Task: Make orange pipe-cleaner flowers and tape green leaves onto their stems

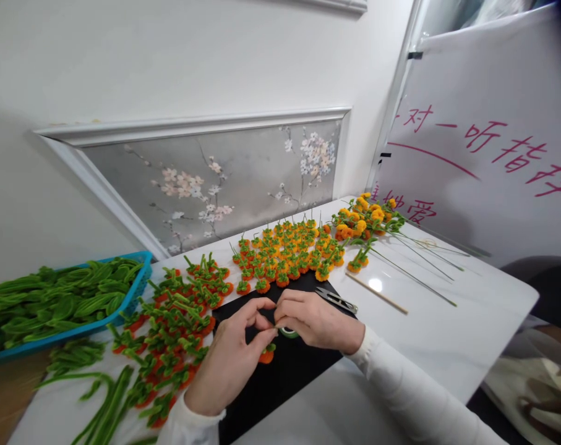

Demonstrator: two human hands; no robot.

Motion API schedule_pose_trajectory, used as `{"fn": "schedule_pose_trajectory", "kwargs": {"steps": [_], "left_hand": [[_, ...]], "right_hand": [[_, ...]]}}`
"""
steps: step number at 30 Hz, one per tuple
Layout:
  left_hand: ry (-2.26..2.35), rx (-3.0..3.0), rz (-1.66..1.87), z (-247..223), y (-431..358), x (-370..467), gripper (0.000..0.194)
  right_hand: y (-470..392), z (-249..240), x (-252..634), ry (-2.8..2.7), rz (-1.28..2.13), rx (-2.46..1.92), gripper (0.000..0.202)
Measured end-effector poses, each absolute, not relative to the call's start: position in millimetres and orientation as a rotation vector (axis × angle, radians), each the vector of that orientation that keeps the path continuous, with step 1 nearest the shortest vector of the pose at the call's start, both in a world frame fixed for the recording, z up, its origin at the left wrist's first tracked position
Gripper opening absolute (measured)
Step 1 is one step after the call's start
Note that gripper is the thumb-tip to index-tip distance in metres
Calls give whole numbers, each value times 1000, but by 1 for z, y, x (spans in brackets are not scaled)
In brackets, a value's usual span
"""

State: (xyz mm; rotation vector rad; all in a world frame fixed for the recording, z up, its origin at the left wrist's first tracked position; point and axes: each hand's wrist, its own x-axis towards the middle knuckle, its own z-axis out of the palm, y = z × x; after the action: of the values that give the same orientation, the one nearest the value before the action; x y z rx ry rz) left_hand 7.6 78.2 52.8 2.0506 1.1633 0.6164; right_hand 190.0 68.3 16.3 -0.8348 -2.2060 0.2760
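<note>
Over a black mat (pixel 261 395), my left hand (pixel 236 352) and my right hand (pixel 310 318) meet with their fingertips pinched together. What lies between the fingers is small and mostly hidden. A roll of green tape (pixel 288 332) shows just under my right fingers. Close below my left thumb is an orange fuzzy flower (pixel 266 356), partly covered by the hand; whether it hangs from the fingers or rests on the mat I cannot tell. Thread snips (pixel 336 300) lie on the mat's far right edge, beyond my right wrist.
Rows of orange-and-green flower heads (pixel 284 250) stand behind the mat, with red-orange ones (pixel 178 334) to the left. A blue basket (pixel 143 275) holds green fuzzy leaves. Finished-looking long-stemmed yellow flowers (pixel 364 216) and a wooden stick (pixel 377 293) lie right on the white table (pixel 475 309).
</note>
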Motion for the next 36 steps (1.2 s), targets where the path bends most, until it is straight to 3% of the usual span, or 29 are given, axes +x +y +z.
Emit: {"fn": "schedule_pose_trajectory", "kwargs": {"steps": [10,36], "left_hand": [[1284,2127,563,52,77,13,34],[1065,1683,512,50,80,9,38]], "right_hand": [[68,9,187,-2239,200,-910,21],[68,12,191,-2264,456,-772,22]]}}
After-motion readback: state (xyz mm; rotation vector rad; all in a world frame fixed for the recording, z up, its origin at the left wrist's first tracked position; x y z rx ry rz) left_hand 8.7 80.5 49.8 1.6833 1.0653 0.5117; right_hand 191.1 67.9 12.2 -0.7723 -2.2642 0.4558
